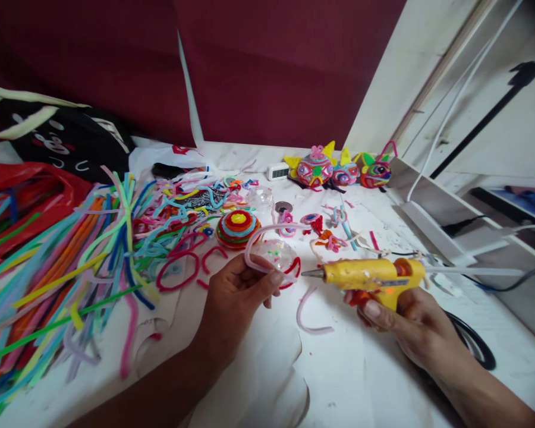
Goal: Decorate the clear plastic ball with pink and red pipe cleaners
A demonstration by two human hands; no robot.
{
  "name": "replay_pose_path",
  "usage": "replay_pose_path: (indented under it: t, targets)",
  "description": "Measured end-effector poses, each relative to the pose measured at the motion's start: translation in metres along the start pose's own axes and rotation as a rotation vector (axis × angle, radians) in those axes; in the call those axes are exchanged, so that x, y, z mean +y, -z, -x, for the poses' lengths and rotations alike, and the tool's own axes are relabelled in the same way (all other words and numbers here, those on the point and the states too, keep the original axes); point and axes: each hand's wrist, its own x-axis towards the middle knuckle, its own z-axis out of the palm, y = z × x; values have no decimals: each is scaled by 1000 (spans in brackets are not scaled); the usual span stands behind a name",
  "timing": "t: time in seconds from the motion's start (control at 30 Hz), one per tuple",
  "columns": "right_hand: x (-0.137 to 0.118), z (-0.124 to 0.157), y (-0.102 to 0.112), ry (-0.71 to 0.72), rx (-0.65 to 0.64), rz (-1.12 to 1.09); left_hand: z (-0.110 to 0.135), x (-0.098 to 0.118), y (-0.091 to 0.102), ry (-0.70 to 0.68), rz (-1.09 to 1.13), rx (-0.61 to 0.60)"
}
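Observation:
My left hand pinches a pale pink pipe cleaner that curves up and over to the right. In my right hand is a yellow hot glue gun, its metal nozzle pointing left near the pipe cleaner's lower end. Whether nozzle and pipe cleaner touch I cannot tell. A clear stick of glue sticks out of the gun's back. Just behind my left fingers sits a clear plastic ball with a red strip at its side. A short curved pale pipe cleaner piece lies in front.
Loose pipe cleaners in many colours heap on the left. A coiled striped dome sits mid-table. Decorated balls and a small white digital timer stand at the back. A white power strip with cables lies right.

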Motion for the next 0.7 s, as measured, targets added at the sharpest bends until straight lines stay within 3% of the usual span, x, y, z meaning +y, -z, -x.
replay_pose_path:
  t: [0.13,0.47,0.7]
  targets:
    - [7,-1,1,-16,-45,-125,0,-1,1,3,2,-3]
    - [-4,-4,-3,-26,-155,-401,0,-1,1,2,12,-15]
    - [-11,-10,-1,-26,-143,-421,0,0,0,-6,20,-20]
